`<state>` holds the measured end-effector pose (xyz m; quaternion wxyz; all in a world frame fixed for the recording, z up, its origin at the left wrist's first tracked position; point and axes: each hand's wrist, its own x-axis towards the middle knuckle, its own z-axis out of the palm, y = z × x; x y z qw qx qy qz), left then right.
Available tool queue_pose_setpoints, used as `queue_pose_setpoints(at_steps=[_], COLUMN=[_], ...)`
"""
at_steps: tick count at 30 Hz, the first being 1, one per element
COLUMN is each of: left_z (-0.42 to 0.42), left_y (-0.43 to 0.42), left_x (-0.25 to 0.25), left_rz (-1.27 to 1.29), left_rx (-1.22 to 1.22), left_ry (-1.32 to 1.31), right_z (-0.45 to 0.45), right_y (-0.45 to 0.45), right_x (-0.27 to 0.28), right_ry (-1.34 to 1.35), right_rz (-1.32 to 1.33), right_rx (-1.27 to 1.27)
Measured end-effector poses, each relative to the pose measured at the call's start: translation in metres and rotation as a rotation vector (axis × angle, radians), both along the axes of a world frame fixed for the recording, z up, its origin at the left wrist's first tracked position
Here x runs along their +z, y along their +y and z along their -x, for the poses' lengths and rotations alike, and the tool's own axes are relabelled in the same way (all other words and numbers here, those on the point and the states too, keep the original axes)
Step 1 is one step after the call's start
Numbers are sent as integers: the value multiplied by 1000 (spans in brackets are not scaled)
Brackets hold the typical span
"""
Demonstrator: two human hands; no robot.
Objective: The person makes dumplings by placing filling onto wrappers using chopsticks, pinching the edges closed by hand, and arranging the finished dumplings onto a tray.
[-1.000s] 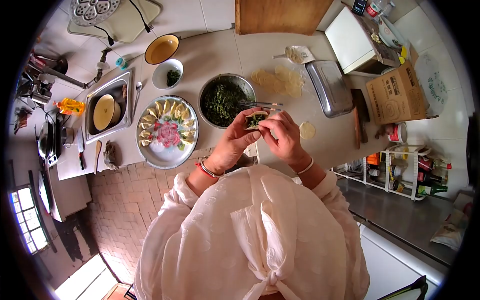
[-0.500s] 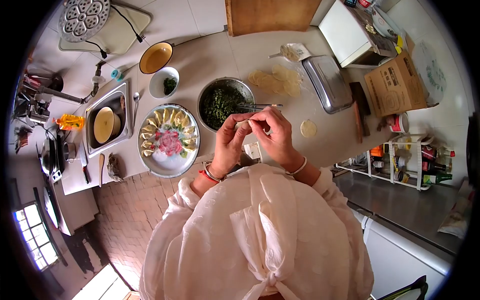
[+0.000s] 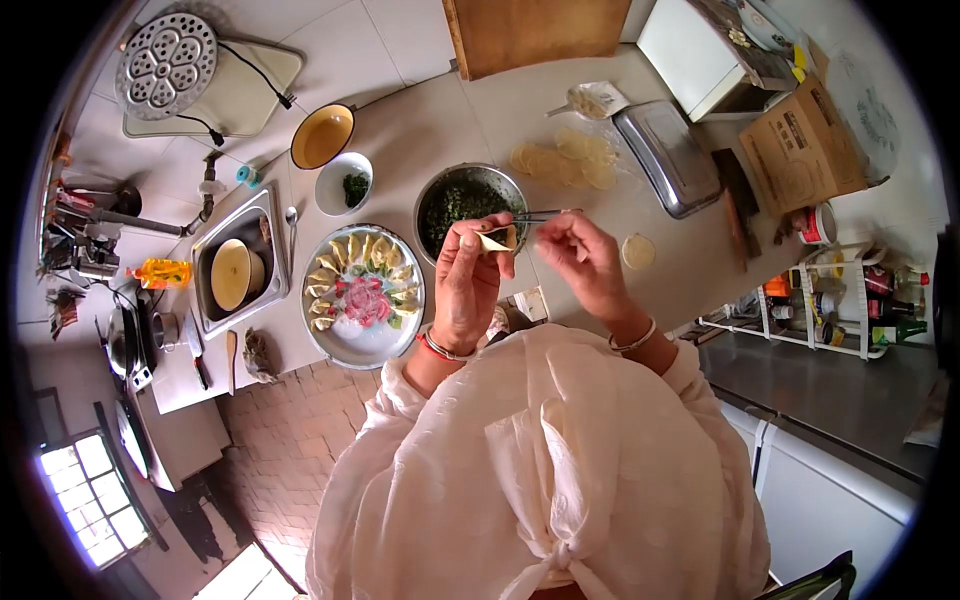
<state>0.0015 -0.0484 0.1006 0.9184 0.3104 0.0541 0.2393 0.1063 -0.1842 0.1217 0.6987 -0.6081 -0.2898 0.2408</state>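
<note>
My left hand (image 3: 468,285) holds a partly folded dumpling (image 3: 497,239) with some green filling showing, in front of the metal bowl (image 3: 428,190) of chopped green filling. Apart from it, to the right, my right hand (image 3: 583,258) is raised with bent fingers; whether anything is between them is too small to tell. Chopsticks (image 3: 545,213) rest on the bowl's right side. Folded dumplings (image 3: 322,290) line the upper part of a flower-patterned plate (image 3: 350,352) at the left. Thin round wrappers (image 3: 565,160) overlap behind the hands, and one single wrapper (image 3: 638,251) lies right of my right hand.
A white bowl (image 3: 330,190) and yellow bowl (image 3: 323,137) stand behind the plate. At left are a sink (image 3: 205,325), knife (image 3: 194,350) and wooden utensil (image 3: 232,360). To the right are a metal tray (image 3: 668,160), rolling pin (image 3: 737,230), cardboard box (image 3: 800,160) and bottle rack (image 3: 840,310).
My hands, together on the dumpling half a second ago, have separated; my right hand has moved right, while the dumpling stays in my left. The whole view has shifted slightly.
</note>
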Motion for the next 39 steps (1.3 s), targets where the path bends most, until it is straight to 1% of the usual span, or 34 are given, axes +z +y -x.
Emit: queue_pose_setpoints(at_steps=[4,7,10,13,16,19,22,25,28,31,37,39], left_z=[-2,-4,-4,-5,-4,-5,-6,-8,-10,-12,-15,-17], left_y=[-6,-9,-12,-16,-17,-19,-21,-20,-21,-24,-26,-26], left_x=[6,4,1,4,7,10,8,10,10,13,8,8], left_rz=[82,62,17,47,63,1,-19,-25,-15,-29,-6,-1], left_rx=[-48,-57,-76,-79,-93,-74,-71,-102,-134,-162,-191,-203], left_ry=[-10,5,28,16,27,97,95,88,100,120,122,127], right_z=[5,8,10,13,18,18,17,17,11,12,9,11], right_y=[1,4,0,-3,-7,-7,-6,-11,-14,-15,-18,-19], right_x=[7,5,-2,0,1,0,1,14,14,15,9,9], right_ry=[-199,-199,-3,-33,-161,-405,-256,67,-223,-303,-596,-535], right_rz=[38,-33,-11,-15,-5,-9,-55,-210,-86,-67,-54,-66], right_rx=[37,-4,-15,-32,-78,-163,-171,-93,-38,-108,-196,-196])
